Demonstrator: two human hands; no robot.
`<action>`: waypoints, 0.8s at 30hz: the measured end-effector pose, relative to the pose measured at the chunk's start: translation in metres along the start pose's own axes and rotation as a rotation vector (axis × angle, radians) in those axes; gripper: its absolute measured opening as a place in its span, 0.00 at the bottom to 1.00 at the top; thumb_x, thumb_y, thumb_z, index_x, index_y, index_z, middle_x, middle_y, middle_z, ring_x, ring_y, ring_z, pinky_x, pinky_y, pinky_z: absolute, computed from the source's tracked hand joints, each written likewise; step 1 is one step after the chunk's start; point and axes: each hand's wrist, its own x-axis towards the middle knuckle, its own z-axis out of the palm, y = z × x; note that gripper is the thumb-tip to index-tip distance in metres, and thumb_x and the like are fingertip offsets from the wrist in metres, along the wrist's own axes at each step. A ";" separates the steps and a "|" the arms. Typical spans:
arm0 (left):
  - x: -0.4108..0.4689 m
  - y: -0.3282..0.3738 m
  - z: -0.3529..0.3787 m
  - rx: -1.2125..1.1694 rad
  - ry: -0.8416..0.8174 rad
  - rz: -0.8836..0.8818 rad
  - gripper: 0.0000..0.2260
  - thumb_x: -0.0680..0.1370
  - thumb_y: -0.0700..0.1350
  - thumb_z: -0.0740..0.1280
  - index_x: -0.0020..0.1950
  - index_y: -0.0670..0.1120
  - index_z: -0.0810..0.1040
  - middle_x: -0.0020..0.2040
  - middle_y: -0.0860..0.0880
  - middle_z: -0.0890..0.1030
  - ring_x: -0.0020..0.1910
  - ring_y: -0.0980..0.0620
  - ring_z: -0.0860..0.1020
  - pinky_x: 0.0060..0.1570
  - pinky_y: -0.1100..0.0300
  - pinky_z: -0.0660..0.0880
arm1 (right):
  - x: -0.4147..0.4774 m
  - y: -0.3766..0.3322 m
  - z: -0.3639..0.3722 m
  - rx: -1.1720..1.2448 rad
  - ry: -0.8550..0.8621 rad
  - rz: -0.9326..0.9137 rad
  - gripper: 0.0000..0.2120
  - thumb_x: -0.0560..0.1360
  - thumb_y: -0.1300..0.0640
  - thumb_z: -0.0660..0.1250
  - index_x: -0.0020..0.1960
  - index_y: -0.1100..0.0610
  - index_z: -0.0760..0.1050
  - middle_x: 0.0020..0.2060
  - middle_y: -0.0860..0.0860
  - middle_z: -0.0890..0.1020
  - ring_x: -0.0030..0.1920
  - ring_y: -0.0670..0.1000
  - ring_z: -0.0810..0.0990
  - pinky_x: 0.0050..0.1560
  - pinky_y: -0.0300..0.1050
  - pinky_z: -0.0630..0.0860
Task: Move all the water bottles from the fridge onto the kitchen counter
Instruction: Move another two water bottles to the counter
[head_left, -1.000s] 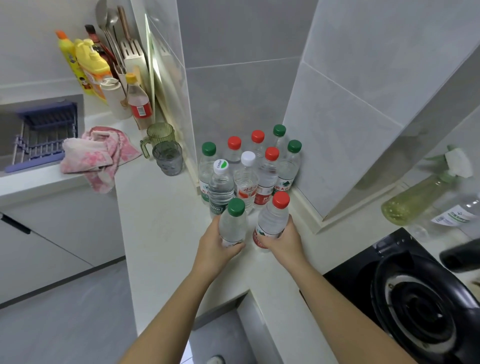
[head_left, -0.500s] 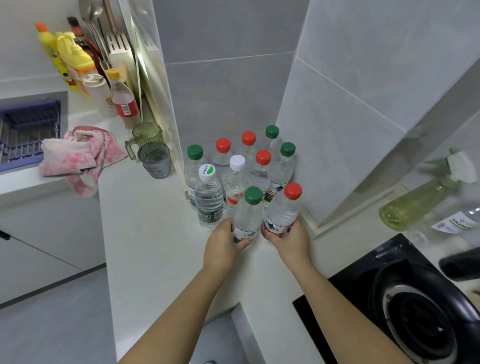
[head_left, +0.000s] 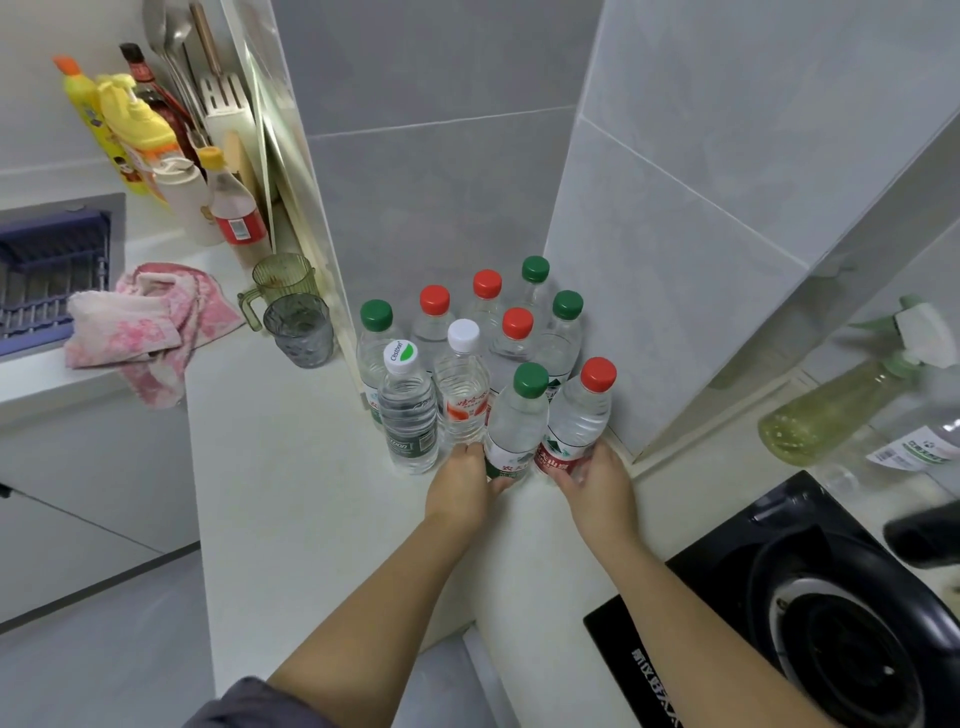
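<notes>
Several clear water bottles (head_left: 470, 332) with red, green and white caps stand clustered in the tiled corner of the white kitchen counter (head_left: 291, 493). At the front of the cluster my left hand (head_left: 462, 483) grips the base of a green-capped bottle (head_left: 517, 421). Beside it my right hand (head_left: 597, 480) grips the base of a red-capped bottle (head_left: 579, 410). Both bottles stand upright on the counter, pressed against the others. The fridge is not in view.
A black gas hob (head_left: 810, 618) lies at the right. A green spray bottle (head_left: 841, 400) lies behind it. Two cups (head_left: 296, 327), a pink cloth (head_left: 140, 327), detergent and sauce bottles (head_left: 135, 140) and a sink rack (head_left: 47, 270) sit at the left.
Both hands have pushed the green-capped and red-capped bottles forward and to the right, up against the cluster in the corner. My view has shifted a little.
</notes>
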 end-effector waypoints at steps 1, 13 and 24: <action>0.001 0.001 0.001 0.002 -0.011 -0.015 0.21 0.75 0.53 0.71 0.62 0.42 0.73 0.57 0.43 0.78 0.55 0.44 0.77 0.51 0.52 0.74 | 0.000 0.002 0.001 -0.009 -0.010 0.004 0.22 0.68 0.51 0.78 0.55 0.59 0.73 0.45 0.56 0.81 0.48 0.58 0.80 0.45 0.52 0.77; 0.014 0.028 0.011 -0.067 -0.017 -0.057 0.18 0.77 0.49 0.69 0.60 0.39 0.74 0.55 0.41 0.81 0.54 0.41 0.79 0.45 0.56 0.72 | 0.027 0.001 0.004 -0.036 0.029 0.017 0.15 0.72 0.58 0.75 0.51 0.63 0.73 0.41 0.60 0.83 0.43 0.61 0.82 0.40 0.46 0.71; 0.014 0.030 0.010 -0.005 -0.004 -0.047 0.18 0.78 0.52 0.67 0.60 0.41 0.73 0.56 0.43 0.80 0.55 0.42 0.78 0.48 0.53 0.73 | 0.034 0.002 0.015 -0.108 0.049 0.020 0.14 0.72 0.58 0.75 0.49 0.61 0.72 0.39 0.59 0.82 0.41 0.61 0.81 0.44 0.53 0.77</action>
